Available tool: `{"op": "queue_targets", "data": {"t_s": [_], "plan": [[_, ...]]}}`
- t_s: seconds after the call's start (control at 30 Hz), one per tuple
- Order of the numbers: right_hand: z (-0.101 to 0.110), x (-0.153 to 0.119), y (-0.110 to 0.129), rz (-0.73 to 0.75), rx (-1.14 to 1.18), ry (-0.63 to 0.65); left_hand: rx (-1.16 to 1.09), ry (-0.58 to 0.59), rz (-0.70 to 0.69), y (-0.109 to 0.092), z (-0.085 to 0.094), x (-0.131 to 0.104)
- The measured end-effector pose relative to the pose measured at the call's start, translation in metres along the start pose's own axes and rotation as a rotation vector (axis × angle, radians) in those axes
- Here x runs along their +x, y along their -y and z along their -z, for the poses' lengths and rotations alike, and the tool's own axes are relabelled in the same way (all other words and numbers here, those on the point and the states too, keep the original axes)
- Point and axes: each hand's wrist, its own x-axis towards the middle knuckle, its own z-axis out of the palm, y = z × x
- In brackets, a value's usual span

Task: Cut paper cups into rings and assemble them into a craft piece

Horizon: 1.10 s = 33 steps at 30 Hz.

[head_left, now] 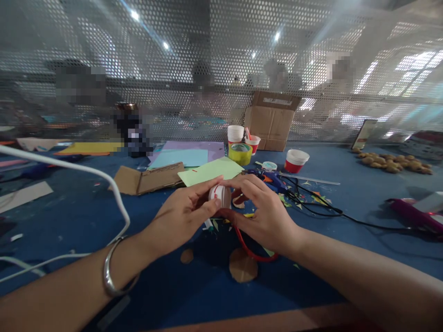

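Observation:
A small white paper cup (pixel 220 196) with red marks lies tilted between my hands, above the table. My left hand (pixel 188 205) grips it from the left, thumb along its near side and fingers behind. On the other side, the curved fingers and thumb of my right hand (pixel 261 207) close round the cup; part of their contact is hidden. A red curved strip (pixel 244 244) hangs below my right hand, its upper end hidden near the thumb. Under it on the table lies a round cardboard disc (pixel 243 265), with a smaller disc (pixel 187 256) to the left.
Beyond my hands are green paper (pixel 211 170), folded cardboard (pixel 155 177), yellow-green tape (pixel 240 154), stacked cups (pixel 235 133) and another cup (pixel 296 160). A blue glue gun (pixel 277 182) and black cable (pixel 321 212) lie right. A white cable (pixel 117 198) arches left. Perforated metal stands behind.

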Motion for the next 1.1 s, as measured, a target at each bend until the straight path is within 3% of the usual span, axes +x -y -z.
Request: {"op": "queue_targets", "data": {"t_s": [0.17,0.47,0.8,1.1], "plan": [[-0.002,-0.001,-0.002,0.007,-0.027,-0.022,0.118,-0.022,-0.012,-0.001,-0.002,-0.003],[-0.002,0.0,-0.003,0.046,-0.058,-0.032,0.11,-0.066,0.047,0.001,-0.008,-0.009],[0.008,0.005,-0.009,-0.08,-0.03,-0.071,-0.41,0.112,0.143,0.01,0.0,0.004],[0.009,0.005,0.0,-0.087,0.005,-0.053,-0.3,0.119,0.07,0.0,-0.003,0.007]]}}
